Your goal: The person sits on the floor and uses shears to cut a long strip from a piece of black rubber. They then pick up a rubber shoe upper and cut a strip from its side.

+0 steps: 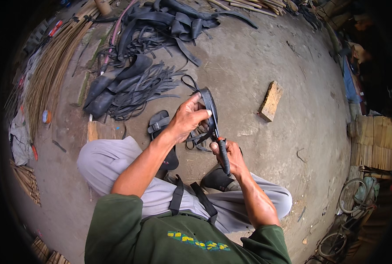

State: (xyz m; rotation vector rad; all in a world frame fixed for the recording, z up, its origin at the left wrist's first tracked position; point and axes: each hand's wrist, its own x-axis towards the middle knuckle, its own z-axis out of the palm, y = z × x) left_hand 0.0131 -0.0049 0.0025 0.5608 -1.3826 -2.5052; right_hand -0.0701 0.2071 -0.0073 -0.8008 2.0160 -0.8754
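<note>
Squatting, legs apart, over a grey floor [310,145], hard and rough, scuffed and stained with darker patches. My left hand [189,115] pinches a black rubber strip [211,108], thumb laid along it, fingers bent behind. The strip is flat, dull and supple, stretched lengthwise in front of me at about knee level; a thin loop curls away from its far end. My right hand [230,155] is wrapped round a hand tool [223,156], its long handle bound in black, ridged and slightly curved, with an orange-red patch near the top. The tool's upper end meets the near end of the strip; how its working end stands I cannot tell.

Below my hands, more thin dark strips, looped and partly hidden. Beside my left wrist, a black sandal [159,119] with a buckled strap.

Ahead to the left, a heap of narrow rubber strips [141,90], limp and tangled, lying against wide curled pieces with a soft sheen. Farther off, broad rubber sheets [178,24], folded over each other. Far left, a bundle of thin sticks [57,72], straw-brown, long and fairly straight.

Right of the strip, well apart: a pale brown block [271,101], oblong, pitted and grainy, edges worn.
</note>
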